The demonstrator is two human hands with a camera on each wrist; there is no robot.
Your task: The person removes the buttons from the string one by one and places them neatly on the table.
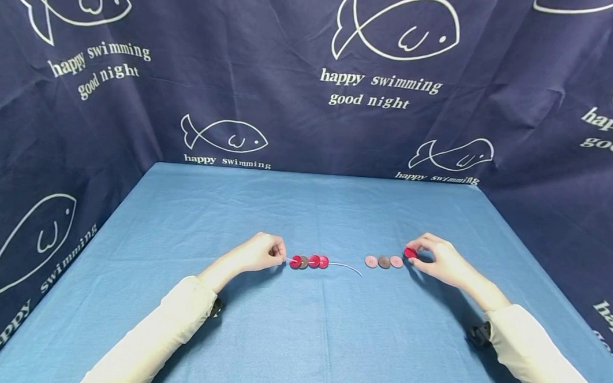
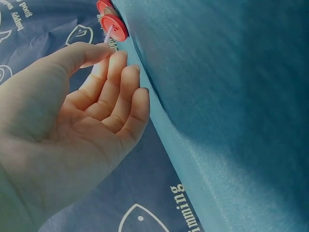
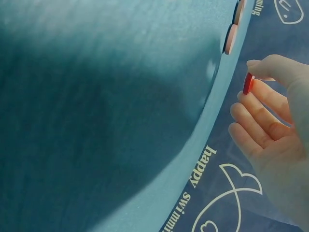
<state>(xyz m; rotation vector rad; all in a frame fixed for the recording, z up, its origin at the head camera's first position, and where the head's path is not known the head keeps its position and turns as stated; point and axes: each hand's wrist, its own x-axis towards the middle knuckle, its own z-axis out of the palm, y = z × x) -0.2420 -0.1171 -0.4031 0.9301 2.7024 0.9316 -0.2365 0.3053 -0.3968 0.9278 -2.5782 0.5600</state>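
Observation:
My left hand (image 1: 261, 253) pinches one end of a thin pale cord (image 1: 345, 266) between thumb and forefinger. Strung along that cord are several buttons: a red button (image 1: 295, 262) nearest the hand, a brown button (image 1: 304, 263), and more red ones to the right. The cord's other end curves loose over the blue cloth. At the right, my right hand (image 1: 440, 259) holds a single red button (image 3: 248, 83) by its edges between thumb and fingertips. The left wrist view shows the cord coming out through the holes of the nearest red button (image 2: 114, 27).
Between the hands a pink button (image 1: 371, 261), a brown button (image 1: 383, 262) and another pink button (image 1: 396, 261) lie in a row on the blue cloth (image 1: 298, 341). A dark curtain (image 1: 301, 87) with fish drawings hangs behind and at both sides.

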